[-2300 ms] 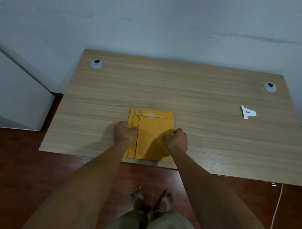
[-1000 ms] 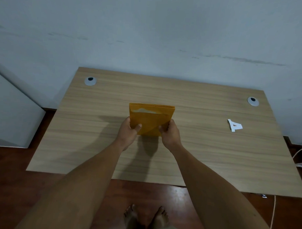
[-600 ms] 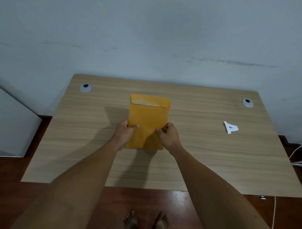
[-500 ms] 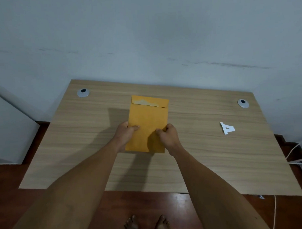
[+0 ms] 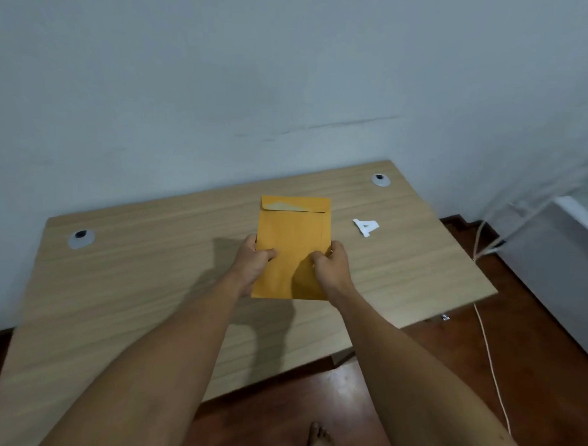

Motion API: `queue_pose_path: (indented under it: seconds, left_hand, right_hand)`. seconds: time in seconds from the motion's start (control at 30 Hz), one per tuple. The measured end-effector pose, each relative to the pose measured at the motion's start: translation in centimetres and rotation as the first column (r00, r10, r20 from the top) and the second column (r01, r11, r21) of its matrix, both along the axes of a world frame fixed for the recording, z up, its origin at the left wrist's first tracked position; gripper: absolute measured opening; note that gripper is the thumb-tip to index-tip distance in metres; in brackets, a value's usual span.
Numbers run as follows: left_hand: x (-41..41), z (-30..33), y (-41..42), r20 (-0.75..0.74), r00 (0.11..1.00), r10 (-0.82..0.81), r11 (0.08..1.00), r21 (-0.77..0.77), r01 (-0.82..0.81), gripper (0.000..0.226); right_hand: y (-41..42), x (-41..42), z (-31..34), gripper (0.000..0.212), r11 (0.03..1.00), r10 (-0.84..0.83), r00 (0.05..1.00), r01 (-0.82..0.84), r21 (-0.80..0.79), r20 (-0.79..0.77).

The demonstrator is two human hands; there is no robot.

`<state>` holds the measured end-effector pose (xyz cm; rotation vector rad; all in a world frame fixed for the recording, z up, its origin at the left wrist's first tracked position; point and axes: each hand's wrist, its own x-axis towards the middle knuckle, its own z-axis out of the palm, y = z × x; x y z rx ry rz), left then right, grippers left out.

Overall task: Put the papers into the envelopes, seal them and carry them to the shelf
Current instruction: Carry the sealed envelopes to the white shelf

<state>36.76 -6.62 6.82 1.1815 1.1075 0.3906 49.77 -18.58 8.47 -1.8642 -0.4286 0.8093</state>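
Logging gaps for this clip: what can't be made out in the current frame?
- Head view: how many envelopes the left hand and right hand hold; only the front face shows.
- Head view: any papers inside; the envelope wall hides them.
- Head view: the flap seal; too small to tell.
- Head view: the shelf; none recognisable, a white unit is cut off by the right edge.
- Head view: the white scrap on the table; too small to identify.

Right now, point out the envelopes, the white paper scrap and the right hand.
envelopes [image 5: 292, 236], head view, bare front face.
white paper scrap [image 5: 366, 226], head view, its middle.
right hand [image 5: 331, 269], head view, back of hand.
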Motion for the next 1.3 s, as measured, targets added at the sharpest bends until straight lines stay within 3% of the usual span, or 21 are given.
queue_pose_path:
  seconds: [0.13,0.37,0.73,1.0,1.3]
  left_hand:
    - [3.8,0.0,-3.4,0.060,0.987,-0.151,0.987,0.069,0.147,0.059]
    - [9.6,1.3,-12.0,0.104,0.888,-0.448,0.892,0.112,0.437,0.053]
    - [19.6,4.3,-28.8,0.013,0.597,-0.802,0.579,0.259,0.773,0.048]
    - [28.4,5.3,-41.5,0.045,0.439,-0.897,0.435,0.262,0.862,0.046]
    - [37.9,6.2,-52.6,0.064,0.370,-0.927,0.375,0.230,0.898,0.044]
  right_hand:
    - [-5.6,1.3,0.7,0.027,0.987,-0.152,0.988,0.150,0.057,0.029]
    - [-16.5,3.0,1.8,0.039,0.916,-0.402,0.909,0.397,0.066,0.113]
    - [-34.2,6.8,2.4,0.038,0.672,-0.740,0.670,0.733,0.104,0.062]
    - [-47.0,13.4,2.0,0.030,0.510,-0.860,0.506,0.852,0.119,0.059]
    - [-58.3,22.1,2.9,0.031,0.450,-0.893,0.443,0.883,0.134,0.079]
